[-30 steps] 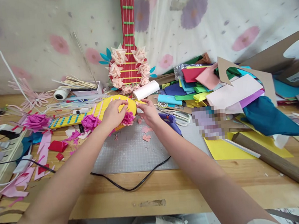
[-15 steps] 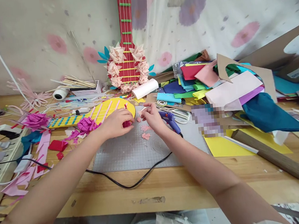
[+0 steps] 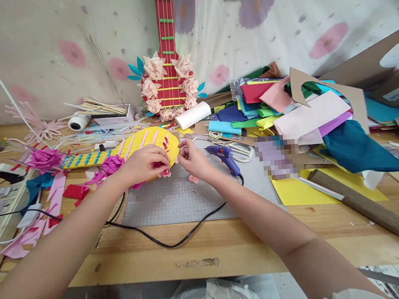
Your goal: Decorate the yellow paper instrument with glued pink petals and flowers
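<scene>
My left hand (image 3: 146,163) is closed around a small magenta paper flower (image 3: 164,172) with paler pink at its lower edge; the fingers cover most of it. Close to its right, my right hand (image 3: 193,161) has thumb and forefinger pinched at a small pale pink piece (image 3: 176,160), partly hidden. A thin pale stick (image 3: 194,139) shows above those fingers. Behind my left hand lies a yellow paper guitar (image 3: 139,143) with pink strips and magenta paper roses (image 3: 113,164). Pink paper petals (image 3: 193,179) rest on the grey cutting mat (image 3: 176,202) below my right hand.
A purple glue gun (image 3: 224,156) lies right of my right hand, its black cable (image 3: 173,245) looping across the front. A red paper guitar (image 3: 170,84) stands at the wall. Coloured paper sheets (image 3: 311,116) pile up at right; a power strip (image 3: 4,231) is at left.
My hands have come closer together, the left one moving slightly left. Pale pink now shows at the flower's edge, and fewer loose petals are visible on the mat.
</scene>
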### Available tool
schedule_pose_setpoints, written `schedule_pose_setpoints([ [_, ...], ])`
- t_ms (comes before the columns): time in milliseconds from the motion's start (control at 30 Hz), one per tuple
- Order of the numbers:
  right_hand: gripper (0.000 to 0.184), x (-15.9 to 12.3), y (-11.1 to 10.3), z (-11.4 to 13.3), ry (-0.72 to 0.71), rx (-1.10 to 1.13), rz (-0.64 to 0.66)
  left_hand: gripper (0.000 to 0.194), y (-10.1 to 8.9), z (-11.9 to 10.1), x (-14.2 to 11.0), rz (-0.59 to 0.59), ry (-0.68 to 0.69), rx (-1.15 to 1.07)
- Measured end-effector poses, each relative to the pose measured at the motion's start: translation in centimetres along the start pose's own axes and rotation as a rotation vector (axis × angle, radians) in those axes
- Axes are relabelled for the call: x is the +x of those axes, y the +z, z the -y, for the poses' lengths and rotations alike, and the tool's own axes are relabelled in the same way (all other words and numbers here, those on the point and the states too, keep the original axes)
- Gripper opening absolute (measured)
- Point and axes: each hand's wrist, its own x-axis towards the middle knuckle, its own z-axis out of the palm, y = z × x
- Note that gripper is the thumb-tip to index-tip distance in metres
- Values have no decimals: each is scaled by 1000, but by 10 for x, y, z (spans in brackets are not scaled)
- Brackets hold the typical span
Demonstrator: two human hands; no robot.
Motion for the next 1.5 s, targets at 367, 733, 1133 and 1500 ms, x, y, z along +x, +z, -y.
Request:
schedule_pose_setpoints([
  [367, 22, -3, 10, 5, 56, -140, 0, 17, -1, 2, -1, 14, 71, 76],
  [733, 24, 0, 14, 17, 141, -250, 5, 13, -2, 3, 0, 21, 120, 95],
  [1133, 20, 6, 14, 10, 96, -144, 71, 14, -3, 5, -1, 20, 134, 88],
  [1500, 26, 3, -2, 5, -4, -34, 129, 15, -2, 5, 0, 7, 130, 83],
])
